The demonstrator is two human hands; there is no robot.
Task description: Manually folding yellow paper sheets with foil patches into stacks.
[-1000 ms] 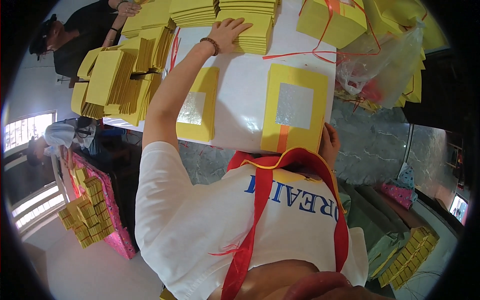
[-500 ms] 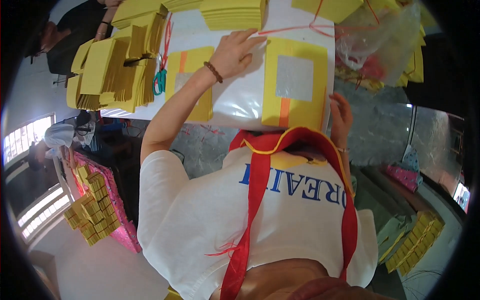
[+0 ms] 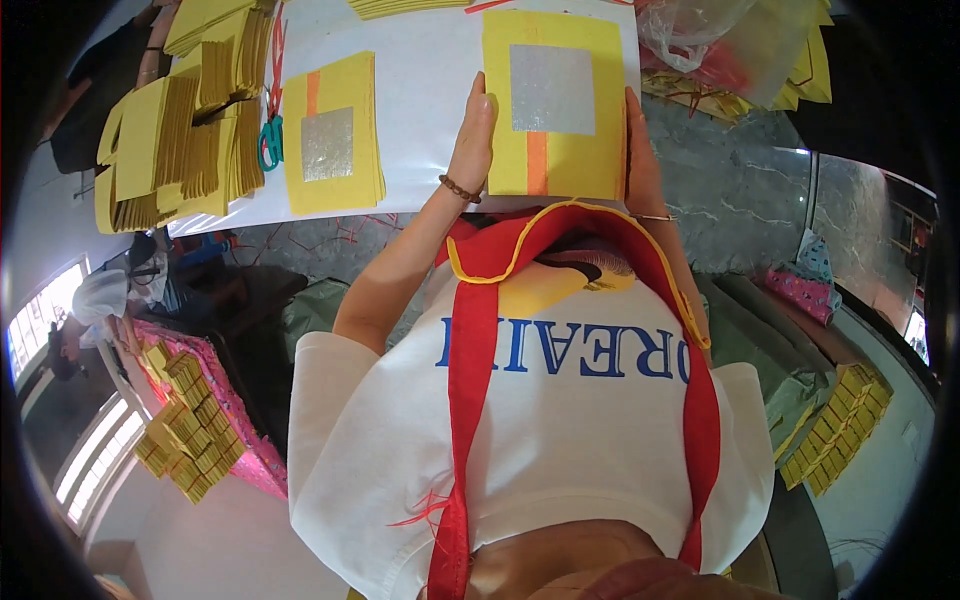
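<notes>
A stack of yellow paper sheets (image 3: 608, 165) with a silver foil square and an orange strip lies at the table's near edge, between my hands. My left hand (image 3: 474, 145), with a beaded bracelet at its wrist, lies flat along the stack's left side, fingers stretched out. Along the right side stands my right hand (image 3: 642, 160), also with straightened fingers, partly hidden by the paper edge. Neither hand is wrapped round the paper. Farther left lies a smaller yellow stack (image 3: 340, 90) with the same foil and strip.
Bundles of folded yellow paper (image 3: 150, 140) crowd the table's left end, beside green-handled scissors (image 3: 270, 143) and red string (image 3: 276, 70). A clear plastic bag (image 3: 755, 45) is at the far right. A person (image 3: 105, 295) works at another table with yellow bundles (image 3: 190, 425).
My left hand has come back from the far side of the stack to its left side. My right hand has moved up against the right side. The view has shifted.
</notes>
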